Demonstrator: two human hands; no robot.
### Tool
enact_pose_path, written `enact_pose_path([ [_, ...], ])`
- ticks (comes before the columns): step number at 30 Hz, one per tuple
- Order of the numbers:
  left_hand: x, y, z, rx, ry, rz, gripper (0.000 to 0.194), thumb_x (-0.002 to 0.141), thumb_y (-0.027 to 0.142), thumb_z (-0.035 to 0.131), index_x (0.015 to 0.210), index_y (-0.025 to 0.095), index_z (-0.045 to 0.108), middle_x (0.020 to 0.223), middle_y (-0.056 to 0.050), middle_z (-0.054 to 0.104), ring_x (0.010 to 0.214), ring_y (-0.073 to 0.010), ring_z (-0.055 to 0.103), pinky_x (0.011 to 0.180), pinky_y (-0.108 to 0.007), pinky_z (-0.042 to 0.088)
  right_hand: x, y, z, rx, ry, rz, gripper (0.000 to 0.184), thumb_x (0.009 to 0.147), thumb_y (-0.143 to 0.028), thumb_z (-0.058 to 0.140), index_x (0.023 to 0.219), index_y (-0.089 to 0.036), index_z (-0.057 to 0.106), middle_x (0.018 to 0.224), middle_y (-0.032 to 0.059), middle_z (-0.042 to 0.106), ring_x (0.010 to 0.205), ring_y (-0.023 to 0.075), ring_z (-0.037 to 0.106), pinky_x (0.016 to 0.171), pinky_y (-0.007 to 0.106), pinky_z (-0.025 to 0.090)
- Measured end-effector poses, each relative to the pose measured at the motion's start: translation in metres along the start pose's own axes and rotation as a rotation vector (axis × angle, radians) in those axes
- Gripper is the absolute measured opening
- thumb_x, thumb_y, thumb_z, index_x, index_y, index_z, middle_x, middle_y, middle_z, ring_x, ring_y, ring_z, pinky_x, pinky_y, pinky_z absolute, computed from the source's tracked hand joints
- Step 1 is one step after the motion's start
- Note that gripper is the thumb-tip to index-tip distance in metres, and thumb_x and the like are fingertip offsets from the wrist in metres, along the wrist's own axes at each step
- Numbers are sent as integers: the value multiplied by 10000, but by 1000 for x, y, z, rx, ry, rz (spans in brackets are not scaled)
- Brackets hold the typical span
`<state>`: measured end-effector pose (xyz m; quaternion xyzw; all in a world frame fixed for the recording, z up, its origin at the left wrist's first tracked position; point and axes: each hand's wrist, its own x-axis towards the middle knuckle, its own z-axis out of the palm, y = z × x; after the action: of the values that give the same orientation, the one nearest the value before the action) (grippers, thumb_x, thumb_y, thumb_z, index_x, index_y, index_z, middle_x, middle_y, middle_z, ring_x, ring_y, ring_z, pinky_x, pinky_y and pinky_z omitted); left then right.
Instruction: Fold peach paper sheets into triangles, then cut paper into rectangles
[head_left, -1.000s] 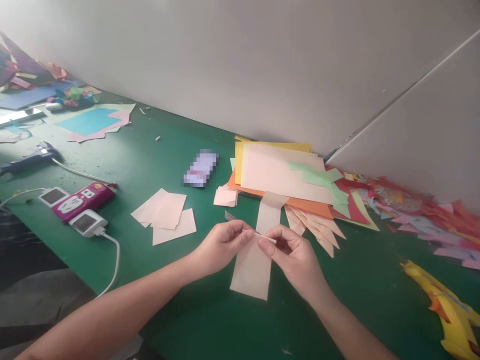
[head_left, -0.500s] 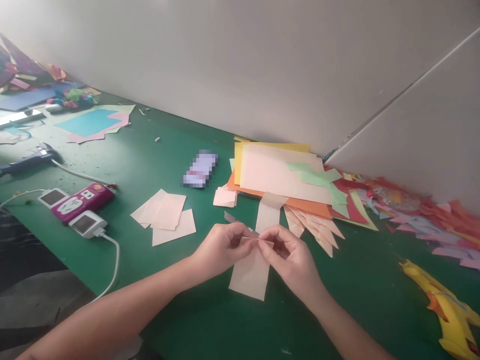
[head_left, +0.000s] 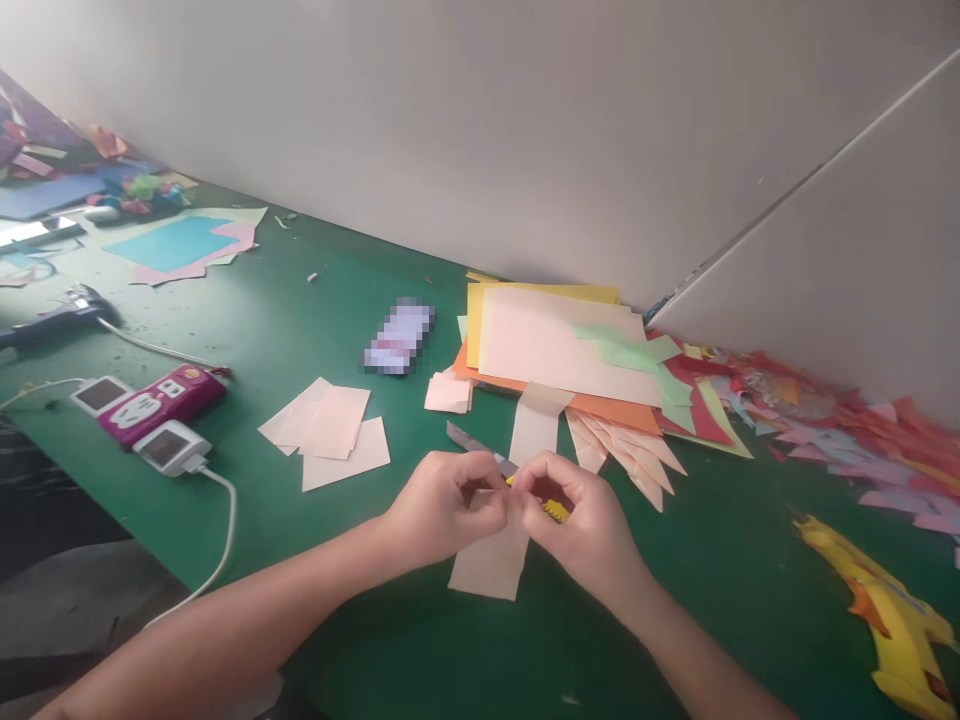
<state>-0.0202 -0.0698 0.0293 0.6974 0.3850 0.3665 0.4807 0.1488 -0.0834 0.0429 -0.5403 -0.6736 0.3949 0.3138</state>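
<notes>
My left hand [head_left: 448, 500] and my right hand [head_left: 579, 518] meet fingertip to fingertip just above the green table [head_left: 315, 300]. Both are closed in a pinch on a small folded piece of pale paper, which the fingers almost hide. Beneath them lies a long peach paper strip [head_left: 534, 425]; its near end pokes out below my hands. A utility knife [head_left: 469, 440] with a grey blade and a yellow body lies under my hands, partly covered.
A stack of peach, yellow and orange sheets [head_left: 555, 345] lies behind the strip. Peach squares [head_left: 330, 425] and a pink power strip [head_left: 154, 400] are on the left, coloured scraps [head_left: 862, 430] and a yellow toy-like object [head_left: 892, 600] on the right. A white wall runs close behind.
My fingertips have closed together, so the thin paper piece between them has become almost hidden. The hands have dropped slightly, and the knife's yellow body has come into sight.
</notes>
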Motion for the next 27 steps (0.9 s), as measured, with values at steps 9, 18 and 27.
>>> enact_pose_path([
  [9,4,-3,-14,-72,80,-53,90,757,196,549,678,155,541,637,15,539,559,-79,453,483,-168,372,3,9,-13,59,108,-3,80,784,-283,546,765,-209,568,749,23,611,696,168,593,593,257,485],
  [18,2,1,-5,-15,21,-84,33,671,142,548,643,153,536,617,18,584,556,-83,476,504,-177,387,-5,2,7,-6,6,-75,146,809,-288,537,682,-221,514,648,0,568,603,147,533,541,254,449],
  [27,8,-7,-41,-114,27,-188,59,722,132,534,669,155,522,622,5,615,596,-111,595,548,-209,485,-3,14,-5,122,87,-26,228,818,-331,554,638,-212,481,632,-15,505,572,125,484,525,240,421],
])
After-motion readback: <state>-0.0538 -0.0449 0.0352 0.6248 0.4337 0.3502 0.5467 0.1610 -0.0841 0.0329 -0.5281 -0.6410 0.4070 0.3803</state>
